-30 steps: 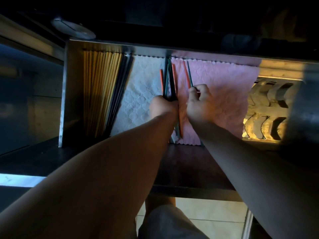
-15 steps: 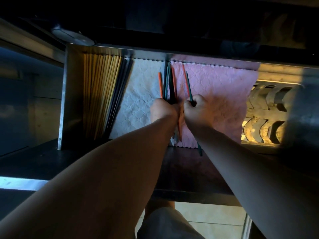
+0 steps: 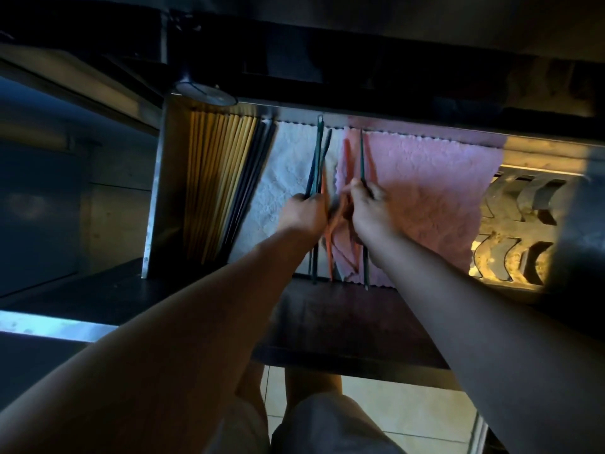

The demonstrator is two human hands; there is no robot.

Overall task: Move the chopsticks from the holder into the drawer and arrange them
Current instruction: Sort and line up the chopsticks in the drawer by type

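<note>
Green and orange chopsticks (image 3: 362,165) lie mid-drawer (image 3: 157,191) across white cloth (image 3: 288,172) and pink cloth (image 3: 425,191). Left hand (image 3: 306,213) clamps green ones; right hand (image 3: 370,208), at its three o'clock, seemingly pinches one, though blurred.

I am not finding any writing, label, brand, number or sign that can be read anywhere I am looking.
</note>
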